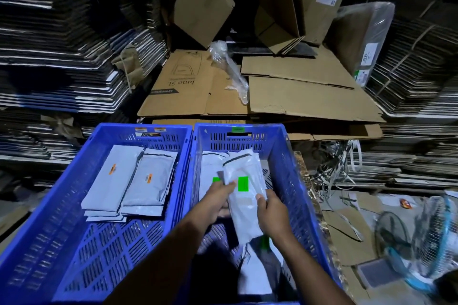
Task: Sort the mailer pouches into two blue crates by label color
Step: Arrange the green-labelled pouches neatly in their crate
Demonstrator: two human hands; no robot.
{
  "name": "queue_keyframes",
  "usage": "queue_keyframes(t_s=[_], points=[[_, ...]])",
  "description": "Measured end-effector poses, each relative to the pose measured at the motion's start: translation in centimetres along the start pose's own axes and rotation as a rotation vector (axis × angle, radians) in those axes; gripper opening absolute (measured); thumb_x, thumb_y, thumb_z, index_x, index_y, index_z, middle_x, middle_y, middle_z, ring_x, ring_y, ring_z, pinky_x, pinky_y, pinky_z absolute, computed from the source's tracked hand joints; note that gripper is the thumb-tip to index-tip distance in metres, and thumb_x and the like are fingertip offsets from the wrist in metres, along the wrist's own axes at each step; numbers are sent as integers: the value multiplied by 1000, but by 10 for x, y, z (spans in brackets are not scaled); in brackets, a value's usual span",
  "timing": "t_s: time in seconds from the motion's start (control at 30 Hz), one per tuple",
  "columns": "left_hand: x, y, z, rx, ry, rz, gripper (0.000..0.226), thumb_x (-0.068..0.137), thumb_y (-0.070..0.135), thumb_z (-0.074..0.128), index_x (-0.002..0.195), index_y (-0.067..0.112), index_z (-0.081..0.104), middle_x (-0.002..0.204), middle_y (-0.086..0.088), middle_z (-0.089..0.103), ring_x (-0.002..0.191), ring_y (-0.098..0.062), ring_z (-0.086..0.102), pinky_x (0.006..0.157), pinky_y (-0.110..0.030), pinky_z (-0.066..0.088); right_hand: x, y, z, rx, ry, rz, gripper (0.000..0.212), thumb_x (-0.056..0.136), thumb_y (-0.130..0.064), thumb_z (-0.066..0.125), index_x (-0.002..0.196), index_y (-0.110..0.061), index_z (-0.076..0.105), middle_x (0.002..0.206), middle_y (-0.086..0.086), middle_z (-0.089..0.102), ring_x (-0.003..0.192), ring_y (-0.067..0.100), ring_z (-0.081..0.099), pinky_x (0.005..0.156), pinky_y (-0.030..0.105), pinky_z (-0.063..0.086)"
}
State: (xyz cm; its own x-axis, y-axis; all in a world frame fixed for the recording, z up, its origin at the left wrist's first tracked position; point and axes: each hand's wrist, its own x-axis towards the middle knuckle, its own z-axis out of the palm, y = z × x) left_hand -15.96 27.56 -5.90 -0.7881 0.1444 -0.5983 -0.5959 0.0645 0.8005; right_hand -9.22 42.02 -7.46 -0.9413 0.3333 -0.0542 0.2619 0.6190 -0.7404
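Two blue crates stand side by side. The left crate [74, 181] holds several grey pouches with orange labels [128, 178] and bears orange tags on its far rim. The right crate [285, 168] has a green tag on its far rim and holds a pouch with a green label [210, 168]. Over the right crate, both hands hold a white pouch with a green label [244, 195]. My left hand [218, 199] grips its left edge and my right hand [271, 210] grips its right edge. Another pouch [255, 272] lies lower in that crate, partly hidden.
Flattened cardboard sheets [297, 91] lie beyond the crates, with a strip of bubble wrap [230, 69] on top. Tall stacks of folded cartons [62, 44] line the left and right sides. A fan [421, 242] and loose straps lie on the floor at right.
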Motion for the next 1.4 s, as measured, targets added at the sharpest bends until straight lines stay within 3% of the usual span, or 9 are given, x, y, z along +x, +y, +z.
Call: queue_keyframes(t_s=[0.1, 0.23, 0.4, 0.6, 0.7, 0.87, 1.0, 1.23, 1.4], points=[[2, -9, 5, -54, -129, -31, 19, 93, 16, 66, 111, 17, 60, 102, -2, 73, 84, -18, 71, 69, -32, 59, 39, -1, 2, 34, 11, 120, 28, 104, -26, 43, 112, -3, 58, 109, 23, 67, 100, 42, 63, 70, 33, 41], [29, -1, 13, -56, 37, 105, 54, 85, -10, 66, 123, 20, 43, 117, -8, 54, 94, -24, 61, 72, -36, 55, 82, -4, 13, -9, -22, 209, 34, 105, -26, 42, 120, 1, 55, 123, 29, 62, 112, 44, 59, 83, 40, 48], [68, -5, 8, 447, 146, 176, 72, 76, 16, 74, 138, 24, 40, 130, -6, 58, 108, -28, 62, 89, -37, 53, 113, -3, 28, -300, -65, 277, 48, 101, -38, 42, 134, -3, 39, 134, 24, 52, 120, 43, 53, 93, 45, 48], [87, -14, 4, 982, 421, 412, 51, 90, 23, 40, 140, 19, 45, 139, -6, 49, 131, -29, 41, 104, -39, 36, 142, -1, 53, -624, -82, -296, 45, 100, -36, 42, 140, -18, 40, 149, 14, 36, 139, 34, 32, 108, 48, 36], [111, -13, -3, 1133, 402, 344, 56, 95, 24, 27, 151, 20, 31, 161, -2, 24, 149, -24, 20, 115, -37, 24, 153, 9, 70, -662, -275, -353, 59, 103, -40, 30, 158, -24, 16, 167, 5, 4, 154, 26, 1, 122, 50, 8], [157, -27, -27, 1342, 262, 275, 58, 104, 29, 29, 157, 22, 10, 165, 0, -3, 153, -27, 3, 120, -38, 11, 168, 20, 83, -628, -357, -275, 61, 103, -44, 24, 158, -34, 0, 166, -3, -12, 153, 24, -11, 120, 57, 2], [161, -40, -32, 1239, 291, 458, 56, 96, 39, 32, 149, 21, 35, 154, -14, 38, 148, -25, 19, 111, -37, 21, 168, 20, 91, -611, -321, -231, 61, 102, -41, 26, 158, -36, 1, 166, -5, -12, 153, 23, -10, 119, 62, 0], [176, -59, -27, 1176, 238, 408, 51, 93, 32, 34, 139, 19, 52, 144, -16, 53, 138, -31, 38, 106, -40, 29, 168, 26, 103, -627, -262, -200, 63, 101, -37, 30, 158, -32, 4, 167, -3, -5, 154, 26, -5, 118, 61, -2], [142, -11, -16, 1183, 251, 159, 68, 92, 40, 29, 155, 15, 21, 164, -15, 9, 151, -29, 6, 120, -35, 6, 166, 24, 108, -642, -270, -150, 64, 101, -40, 29, 158, -30, 3, 167, -1, -4, 154, 28, -2, 117, 65, 6]])
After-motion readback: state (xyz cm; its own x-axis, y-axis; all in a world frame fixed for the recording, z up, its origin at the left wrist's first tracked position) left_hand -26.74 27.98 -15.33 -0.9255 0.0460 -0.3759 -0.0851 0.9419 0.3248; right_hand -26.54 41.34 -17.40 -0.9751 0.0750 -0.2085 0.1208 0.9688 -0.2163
